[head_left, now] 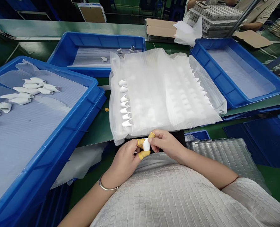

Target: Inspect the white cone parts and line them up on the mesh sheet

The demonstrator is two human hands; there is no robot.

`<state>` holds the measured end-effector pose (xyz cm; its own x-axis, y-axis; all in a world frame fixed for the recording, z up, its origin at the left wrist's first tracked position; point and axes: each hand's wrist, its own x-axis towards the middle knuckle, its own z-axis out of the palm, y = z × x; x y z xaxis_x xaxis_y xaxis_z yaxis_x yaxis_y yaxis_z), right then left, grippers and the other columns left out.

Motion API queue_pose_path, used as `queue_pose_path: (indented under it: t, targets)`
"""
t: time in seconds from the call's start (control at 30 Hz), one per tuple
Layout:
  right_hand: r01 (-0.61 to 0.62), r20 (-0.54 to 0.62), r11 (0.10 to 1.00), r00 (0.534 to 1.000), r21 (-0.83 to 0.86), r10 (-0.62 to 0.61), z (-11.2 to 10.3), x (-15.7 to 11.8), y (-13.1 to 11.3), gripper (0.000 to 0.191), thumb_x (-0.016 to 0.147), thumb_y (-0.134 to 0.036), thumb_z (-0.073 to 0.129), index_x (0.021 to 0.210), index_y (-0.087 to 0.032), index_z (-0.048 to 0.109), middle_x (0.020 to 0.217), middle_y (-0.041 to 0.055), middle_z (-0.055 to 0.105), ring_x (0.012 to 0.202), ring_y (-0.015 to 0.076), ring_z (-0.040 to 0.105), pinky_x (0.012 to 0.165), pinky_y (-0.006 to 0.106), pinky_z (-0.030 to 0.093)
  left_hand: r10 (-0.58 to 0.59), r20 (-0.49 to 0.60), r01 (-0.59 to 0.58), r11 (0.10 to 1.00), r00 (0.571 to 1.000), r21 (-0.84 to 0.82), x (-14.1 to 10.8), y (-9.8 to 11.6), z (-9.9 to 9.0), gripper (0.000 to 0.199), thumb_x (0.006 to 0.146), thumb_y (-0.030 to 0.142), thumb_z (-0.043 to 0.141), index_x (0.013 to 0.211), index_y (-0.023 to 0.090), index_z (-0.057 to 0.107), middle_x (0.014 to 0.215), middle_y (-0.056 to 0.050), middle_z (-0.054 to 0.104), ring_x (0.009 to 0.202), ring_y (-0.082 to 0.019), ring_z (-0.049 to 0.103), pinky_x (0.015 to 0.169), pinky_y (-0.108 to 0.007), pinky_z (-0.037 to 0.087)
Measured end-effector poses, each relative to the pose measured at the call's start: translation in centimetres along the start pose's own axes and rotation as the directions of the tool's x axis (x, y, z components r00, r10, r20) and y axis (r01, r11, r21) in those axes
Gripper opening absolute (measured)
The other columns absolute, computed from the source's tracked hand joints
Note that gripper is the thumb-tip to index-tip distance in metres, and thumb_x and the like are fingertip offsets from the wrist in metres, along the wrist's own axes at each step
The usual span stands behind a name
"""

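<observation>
Between my two hands, close to my body, is a small white curved shell-like part (146, 144). My left hand (128, 154) grips it between thumb and finger, both in yellow finger cots. The fingers of my right hand (164, 142) are closed at the part's upper right side, one in a yellow cot. Just beyond my hands lies a stack covered by a translucent white foam sheet (151, 85). A column of similar white parts (125, 110) sticks out along its left edge, and more pointed tips show on the right.
At left, a blue tray (92, 82) holds several loose white parts (28, 90) on a foam liner. A second blue tray (102, 37) at the back has a few parts. Another blue tray (225, 91) stands right. Clear plastic trays (227, 154) sit low right. A person's arm (255, 26) shows at back right.
</observation>
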<state>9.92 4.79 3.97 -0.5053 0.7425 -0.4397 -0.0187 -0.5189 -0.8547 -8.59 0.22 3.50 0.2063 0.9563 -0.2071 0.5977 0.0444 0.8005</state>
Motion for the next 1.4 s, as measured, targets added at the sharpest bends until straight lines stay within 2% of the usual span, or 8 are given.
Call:
queue_pose_path:
  t: [0.47,0.6,0.73,0.9,1.0,1.1,1.23,1.4]
  targets:
    - [-0.024,0.034,0.994,0.999,0.106,0.020,-0.1,-0.1,0.5,0.017,0.086,-0.026,0.058,0.072,-0.017,0.056,0.057,-0.0032,0.057,0.048,0.0081,0.047,0.048,0.020,0.036,-0.075,0.027,0.079,0.955,0.997,-0.285,-0.1,-0.5,0.6,0.023,0.082,0.040,0.066,0.093,0.021,0.059,0.078,0.001,0.061,0.069,-0.015,0.054,0.062,-0.029,0.046]
    - [0.044,0.036,0.997,0.998,-0.069,-0.042,-0.2,-0.1,0.2,0.024,0.090,-0.042,0.060,0.087,-0.019,0.056,0.062,-0.0050,0.052,0.053,0.0095,0.047,0.050,0.022,0.037,-0.001,0.030,0.006,0.987,1.000,-0.161,-0.2,-0.5,0.4,0.019,0.086,0.038,0.062,0.092,0.020,0.060,0.081,0.000,0.061,0.069,-0.015,0.054,0.062,-0.030,0.045]
    - [0.106,0.148,0.976,0.986,-0.190,-0.078,-0.7,0.1,0.1,0.030,0.087,-0.046,0.066,0.093,-0.017,0.061,0.067,-0.0047,0.049,0.057,0.0093,0.043,0.051,0.023,0.035,0.042,0.036,-0.040,0.998,0.998,-0.050,-0.4,-0.5,0.3,0.018,0.088,0.037,0.059,0.091,0.019,0.060,0.075,0.000,0.059,0.067,-0.016,0.052,0.060,-0.030,0.043]
    - [0.179,0.122,0.980,0.978,-0.088,-0.168,-1.1,0.1,0.4,0.029,0.082,-0.034,0.073,0.102,-0.018,0.061,0.085,0.0000,0.059,0.076,0.0133,0.057,0.068,0.027,0.046,-0.024,-0.040,0.008,0.936,0.999,-0.353,-0.4,-0.2,0.4,0.027,0.086,0.032,0.063,0.110,0.023,0.054,0.082,0.002,0.060,0.066,-0.013,0.054,0.060,-0.027,0.046]
    - [0.233,0.099,0.950,0.971,-0.208,-0.216,-1.2,-0.2,0.5,0.030,0.081,-0.026,0.073,0.108,-0.020,0.061,0.094,0.0023,0.062,0.085,0.0155,0.060,0.074,0.029,0.047,-0.064,-0.046,0.040,0.915,0.997,-0.402,-0.5,-0.4,0.5,0.024,0.085,0.035,0.065,0.103,0.022,0.056,0.074,0.003,0.058,0.063,-0.013,0.054,0.057,-0.025,0.045]
    - [0.283,0.115,0.910,0.959,-0.302,-0.260,-1.3,-0.4,0.7,0.031,0.082,-0.023,0.071,0.111,-0.020,0.061,0.095,0.0029,0.063,0.085,0.0160,0.060,0.074,0.030,0.047,-0.040,-0.082,0.009,0.938,0.996,-0.347,-0.5,-0.7,0.5,0.020,0.087,0.038,0.062,0.096,0.021,0.057,0.072,0.003,0.058,0.063,-0.013,0.054,0.059,-0.026,0.044]
    - [0.251,0.140,0.939,0.965,-0.234,-0.223,-1.1,-0.2,1.1,0.044,0.079,-0.031,0.076,0.118,-0.020,0.057,0.096,0.0032,0.061,0.086,0.0170,0.059,0.072,0.030,0.049,0.036,-0.151,-0.059,0.987,0.988,-0.148,-0.4,-0.8,0.5,0.017,0.087,0.037,0.061,0.090,0.020,0.058,0.071,0.002,0.058,0.063,-0.014,0.054,0.057,-0.027,0.042]
    - [0.221,0.052,0.852,0.973,-0.475,-0.223,-0.3,-0.4,0.6,0.031,0.081,-0.045,0.073,0.093,-0.019,0.061,0.080,-0.0006,0.058,0.068,0.0137,0.051,0.058,0.026,0.040,0.160,-0.127,-0.155,0.987,0.979,0.047,-0.3,-0.3,0.5,0.022,0.090,0.040,0.055,0.084,0.019,0.058,0.077,-0.003,0.062,0.067,-0.018,0.054,0.060,-0.031,0.041]
